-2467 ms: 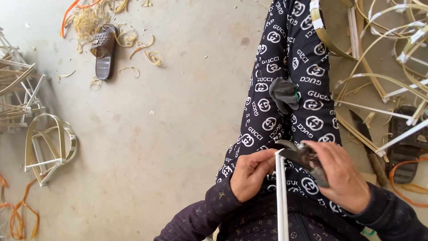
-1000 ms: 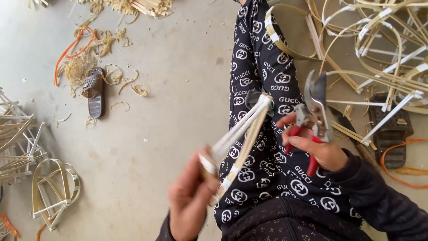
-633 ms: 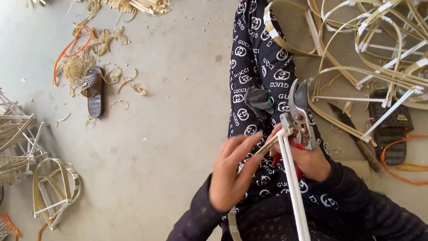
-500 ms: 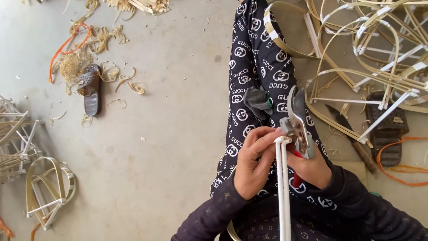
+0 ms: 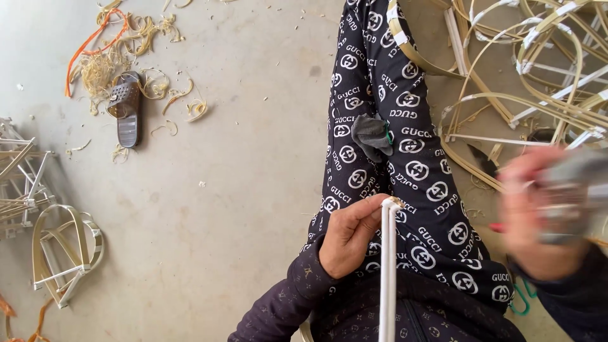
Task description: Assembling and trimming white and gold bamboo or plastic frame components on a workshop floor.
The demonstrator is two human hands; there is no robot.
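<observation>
My left hand (image 5: 349, 235) pinches the top end of two pale bamboo strips (image 5: 387, 272) wrapped in white tape, held upright over my lap. My right hand (image 5: 538, 215) is out to the right, blurred by motion, gripping a metal plier-like tool (image 5: 573, 190) with red handles. I sit with dark patterned trousers (image 5: 405, 158) stretched out over the concrete floor, and a grey sock (image 5: 372, 136) shows on one foot.
Bent bamboo frames with white tape joints (image 5: 532, 82) pile up at the upper right. A finished arched frame (image 5: 63, 250) and more frames (image 5: 19, 171) lie at the left. A brown sandal (image 5: 125, 107) sits among shavings and an orange strip (image 5: 88, 50).
My right hand with the tool has swung away to the right from the strip ends. My left hand still holds the strips upright at their top.
</observation>
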